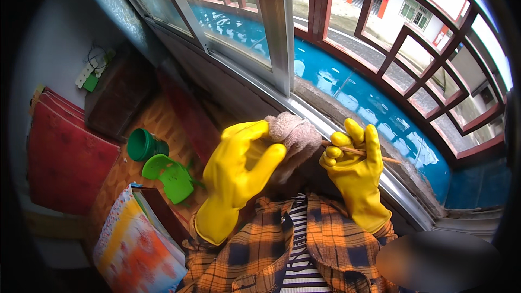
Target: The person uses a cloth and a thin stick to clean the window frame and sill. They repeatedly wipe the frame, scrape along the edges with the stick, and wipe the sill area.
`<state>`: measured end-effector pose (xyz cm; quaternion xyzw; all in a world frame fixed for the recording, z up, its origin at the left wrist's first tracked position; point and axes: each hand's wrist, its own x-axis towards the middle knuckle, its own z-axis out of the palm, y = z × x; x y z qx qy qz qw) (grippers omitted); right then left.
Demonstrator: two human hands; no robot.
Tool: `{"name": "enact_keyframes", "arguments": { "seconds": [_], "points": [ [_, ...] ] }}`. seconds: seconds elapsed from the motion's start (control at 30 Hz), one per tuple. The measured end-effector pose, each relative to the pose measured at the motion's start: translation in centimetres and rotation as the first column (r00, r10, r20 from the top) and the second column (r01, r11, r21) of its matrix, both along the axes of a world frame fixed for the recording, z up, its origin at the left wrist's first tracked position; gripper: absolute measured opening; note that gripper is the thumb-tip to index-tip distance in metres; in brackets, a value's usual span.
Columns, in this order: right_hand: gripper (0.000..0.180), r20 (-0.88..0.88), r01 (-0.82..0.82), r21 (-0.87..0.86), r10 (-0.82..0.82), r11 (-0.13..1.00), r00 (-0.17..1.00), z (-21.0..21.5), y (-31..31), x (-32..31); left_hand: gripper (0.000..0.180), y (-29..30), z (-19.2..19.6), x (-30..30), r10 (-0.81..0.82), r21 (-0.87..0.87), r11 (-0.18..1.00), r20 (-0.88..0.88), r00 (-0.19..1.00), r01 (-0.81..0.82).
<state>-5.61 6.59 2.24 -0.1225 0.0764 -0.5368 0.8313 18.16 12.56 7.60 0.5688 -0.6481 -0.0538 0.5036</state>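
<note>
Both my hands wear yellow rubber gloves. My right hand [355,176] grips a thin wooden stick [389,159] that passes between its fingers, with some fingertips raised. At the stick's left end, a pinkish-grey cloth [296,133] is bunched around it, its lower part hanging down. My left hand [236,173] is curved beside the cloth, its thumb and fingers spread apart. Its fingertips come up to the cloth's left edge; whether they press on it I cannot tell. The cloth is in front of the sliding window's metal track [315,122].
Beyond the open window are a blue-tiled ledge [347,97] and a reddish-brown grille [391,49]. A glass pane [230,27] stands at the left. Below are a green bucket [144,145], a green child's chair [171,179], a red-covered piece [68,152] and a patterned cloth cover [135,249].
</note>
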Motion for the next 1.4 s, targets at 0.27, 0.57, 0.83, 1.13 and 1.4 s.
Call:
{"name": "enact_keyframes", "arguments": {
  "seconds": [0.27,0.57,0.83,1.13,1.4],
  "points": [
    [0.065,0.008,0.024,0.026,-0.025,0.999,1.0,-0.8,-0.8,-1.0,0.018,-1.6,-2.5,-0.1,-0.018,0.017,1.0,-0.215,0.976,0.022],
    [0.061,0.086,-0.121,-0.052,0.125,0.991,0.988,-1.3,-1.4,-1.2,0.009,-3.9,3.9,1.3,-0.161,-0.088,0.987,-0.51,0.845,0.135],
    [0.052,0.201,-0.143,0.009,0.138,0.99,0.97,-0.2,-1.0,0.0,0.017,-7.0,4.1,2.3,-0.238,-0.141,0.971,-0.581,0.779,0.192],
    [0.049,0.289,-0.106,0.03,0.093,0.994,0.953,1.3,-0.8,-0.3,0.038,-3.9,-2.1,1.2,-0.323,0.147,0.798,-0.714,0.62,0.585],
    [0.053,0.102,0.165,-0.3,-0.14,0.94,0.985,2.4,-3.8,2.3,0.093,1.9,-7.8,-2.1,-0.171,0.184,0.65,-0.91,0.378,0.738]
  ]
}}
